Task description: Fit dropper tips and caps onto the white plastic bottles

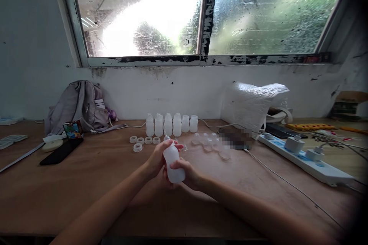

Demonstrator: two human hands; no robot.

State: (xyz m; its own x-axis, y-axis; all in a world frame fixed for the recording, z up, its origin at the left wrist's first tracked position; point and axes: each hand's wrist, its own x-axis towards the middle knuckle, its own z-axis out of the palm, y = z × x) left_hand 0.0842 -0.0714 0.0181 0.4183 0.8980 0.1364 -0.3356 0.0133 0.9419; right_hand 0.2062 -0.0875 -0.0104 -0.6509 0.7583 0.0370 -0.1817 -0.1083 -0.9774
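Observation:
A white, frosted baby bottle is held tilted above the table, its top pointing away from me. My left hand is closed around its neck end. My right hand wraps its lower body, thumb lying across the side. A clear pointed tip, like a nipple, shows just beyond my left fingers; whether it is joined to this bottle I cannot tell. Behind my hands stands a row of similar bottles, several topped and two open-necked. Left of my hands lie several white collar rings.
Clear round caps lie right of my hands. A blurred dark object has a cable. A white power strip crosses the right side. A grey backpack and a black phone-like slab are left; a silvery bag leans on the wall.

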